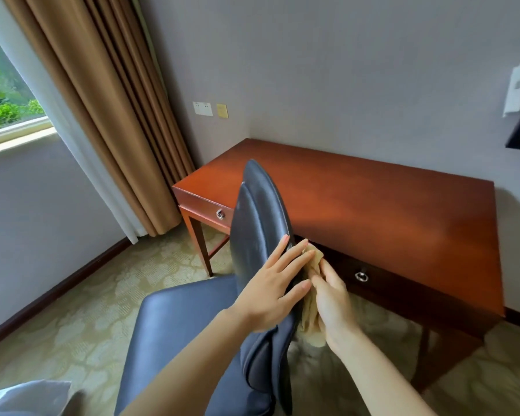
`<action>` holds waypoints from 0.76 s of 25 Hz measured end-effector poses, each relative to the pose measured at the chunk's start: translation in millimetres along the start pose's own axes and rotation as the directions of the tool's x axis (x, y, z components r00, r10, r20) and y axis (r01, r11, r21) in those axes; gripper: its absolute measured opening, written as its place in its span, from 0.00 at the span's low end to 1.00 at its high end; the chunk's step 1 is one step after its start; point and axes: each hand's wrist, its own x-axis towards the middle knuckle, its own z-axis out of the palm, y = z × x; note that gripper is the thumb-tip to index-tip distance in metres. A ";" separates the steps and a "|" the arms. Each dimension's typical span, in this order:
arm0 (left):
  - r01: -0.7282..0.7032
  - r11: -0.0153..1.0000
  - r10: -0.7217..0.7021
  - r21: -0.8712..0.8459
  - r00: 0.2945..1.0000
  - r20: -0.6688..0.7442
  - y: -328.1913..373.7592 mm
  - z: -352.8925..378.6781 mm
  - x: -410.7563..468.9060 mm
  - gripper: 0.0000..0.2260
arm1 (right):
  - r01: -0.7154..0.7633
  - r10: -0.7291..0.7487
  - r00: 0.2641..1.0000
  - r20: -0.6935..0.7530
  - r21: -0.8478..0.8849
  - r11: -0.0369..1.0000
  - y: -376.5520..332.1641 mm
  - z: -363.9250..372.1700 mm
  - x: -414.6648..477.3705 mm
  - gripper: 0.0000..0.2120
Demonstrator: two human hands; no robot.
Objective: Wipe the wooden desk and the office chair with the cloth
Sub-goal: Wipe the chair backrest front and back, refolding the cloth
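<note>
Cloth (312,331) in curled right hand (333,298) behind office chair (258,220) backrest; left hand (269,292) flat, straight-fingered, on its front.

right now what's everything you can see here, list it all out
wooden desk: one, reddish brown, against the grey wall at right
drawer handles: two, silver, on the desk front
office chair: one, dark blue-grey, in front of the desk
cloth: one, pale yellow, against the rear of the chair's backrest
curtain: one, tan, left of the desk
sheer curtain: one, white, between the tan one and the window
window: one, greenery outside, far left
wall sockets: one white plate, above the desk corner
carpet: beige, patterned, on the floor
left hand: flat on the backrest's front
right hand: holds the cloth
</note>
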 end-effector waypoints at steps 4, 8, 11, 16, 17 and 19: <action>-0.068 0.997 0.064 0.029 0.992 0.113 9.1 -22.3 -59.9 0.25 | 0.034 -0.033 0.999 0.036 -0.024 0.999 10.9 19.8 -38.1 0.18; -0.042 0.999 0.038 0.026 0.990 0.133 26.1 -43.1 -109.8 0.24 | 0.015 -0.015 1.000 0.024 0.006 1.000 16.0 35.3 -61.9 0.20; 0.085 0.996 -0.086 0.028 0.996 0.019 38.5 -56.6 -139.6 0.17 | 0.058 -0.058 0.998 0.004 -0.010 0.998 19.1 41.0 -60.6 0.21; 0.318 0.941 -0.284 0.114 0.927 -0.245 53.7 -58.6 -152.4 0.17 | 0.189 -0.197 0.977 -0.082 -0.096 0.977 21.7 28.9 -23.2 0.17; 0.404 0.905 -0.366 0.130 0.898 -0.244 54.2 -56.1 -152.7 0.21 | 0.198 -0.212 0.969 -0.128 -0.118 0.973 19.2 23.7 -10.2 0.17; 0.554 0.807 -0.505 0.204 0.827 -0.246 50.2 -49.8 -155.8 0.27 | 0.163 -0.200 0.951 -0.235 -0.169 0.972 10.0 13.2 22.6 0.23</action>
